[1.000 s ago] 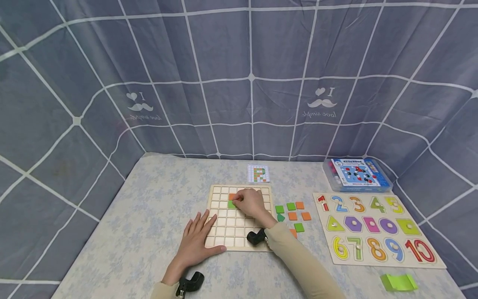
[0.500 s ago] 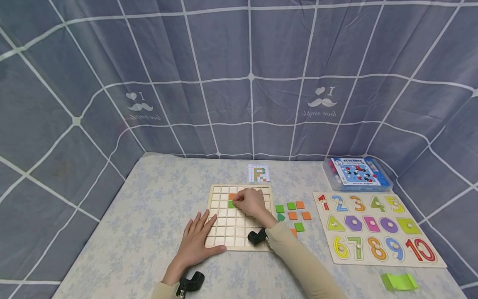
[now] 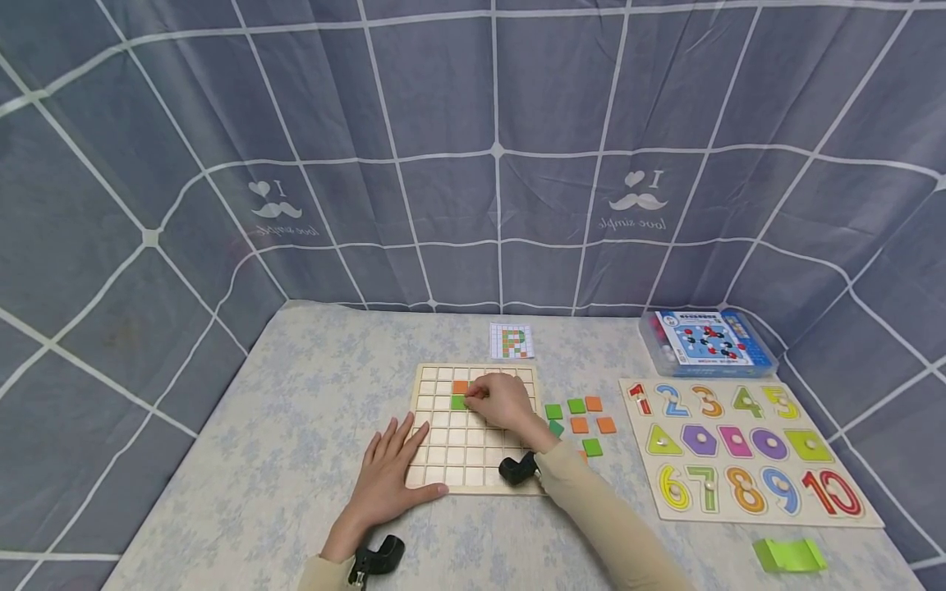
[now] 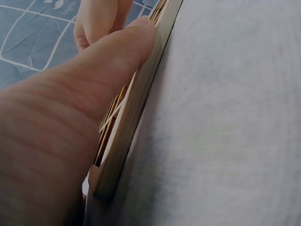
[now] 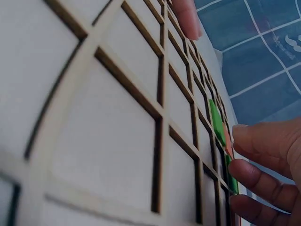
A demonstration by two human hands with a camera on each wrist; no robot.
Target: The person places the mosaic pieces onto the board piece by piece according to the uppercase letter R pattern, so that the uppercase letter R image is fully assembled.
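A wooden grid board (image 3: 443, 476) lies mid-table. My left hand (image 3: 388, 476) rests spread on its left edge, and the thumb (image 4: 131, 44) presses the near rim in the left wrist view. My right hand (image 3: 502, 402) is over the upper part, fingers bent downward. An orange tile (image 3: 461, 387) sits above a green tile (image 3: 458, 402) at its fingertips. The right wrist view shows another green tile (image 5: 231, 176) in a cell just beyond the orange one; index and middle fingertips are right at it, with thumb and index apart. My right hand hides this tile in the head view.
Loose green and orange tiles (image 3: 580, 425) lie right of the board, partly behind the right sleeve. A pattern card (image 3: 512, 341) is beyond it. Further right are a number-and-shape puzzle board (image 3: 746, 451), a plastic box (image 3: 705, 345) and a lime-green holder (image 3: 789, 556).
My right hand and forearm have shifted slightly to the right, uncovering more of the orange tile. My left hand has stayed in place on the board's edge.
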